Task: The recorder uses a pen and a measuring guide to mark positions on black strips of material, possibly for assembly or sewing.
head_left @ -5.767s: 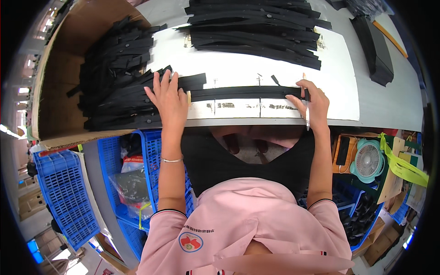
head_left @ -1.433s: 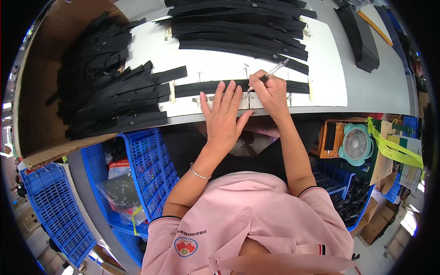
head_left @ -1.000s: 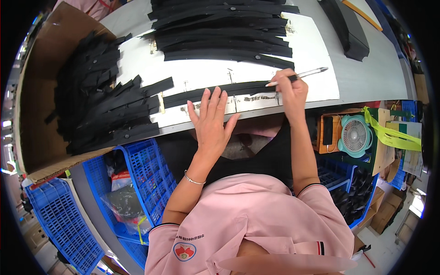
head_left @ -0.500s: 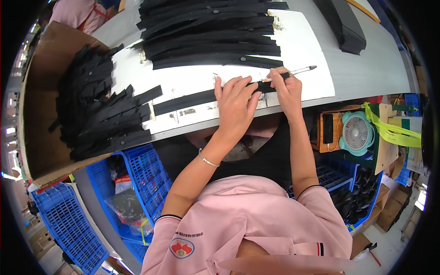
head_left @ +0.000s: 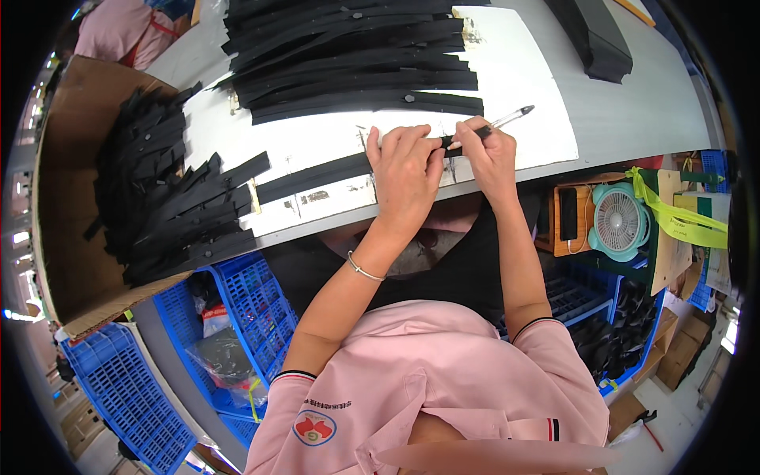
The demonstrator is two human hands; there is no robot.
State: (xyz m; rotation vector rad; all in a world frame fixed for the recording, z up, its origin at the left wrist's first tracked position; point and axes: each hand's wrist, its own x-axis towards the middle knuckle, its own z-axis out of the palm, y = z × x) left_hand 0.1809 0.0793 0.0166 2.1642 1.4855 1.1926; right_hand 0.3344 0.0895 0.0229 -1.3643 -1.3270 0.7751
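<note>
A long black fabric strip (head_left: 317,177) lies across a white board (head_left: 534,87) near the table's front edge. My left hand (head_left: 405,174) rests on the strip with its fingers stretched out, pressing it down. Just right of it, my right hand (head_left: 492,162) is closed round a pen (head_left: 512,118). The pen's tip is down at the strip's right end, close to my left thumb. Any mark under the tip is too small to make out. Farther back on the board, several black strips (head_left: 356,71) lie side by side in a stack.
At the left, an open cardboard box (head_left: 70,131) holds a heap of loose black strips (head_left: 158,198). A dark folded piece (head_left: 590,43) lies at the table's far right. Blue crates (head_left: 131,388), a phone (head_left: 568,214) and a small teal fan (head_left: 620,222) are below the table. Another person (head_left: 119,32) is at far left.
My right hand and the pen have shifted slightly left along the strip, and the pen stands a little steeper. My left hand still presses the strip. The whole view has turned slightly.
</note>
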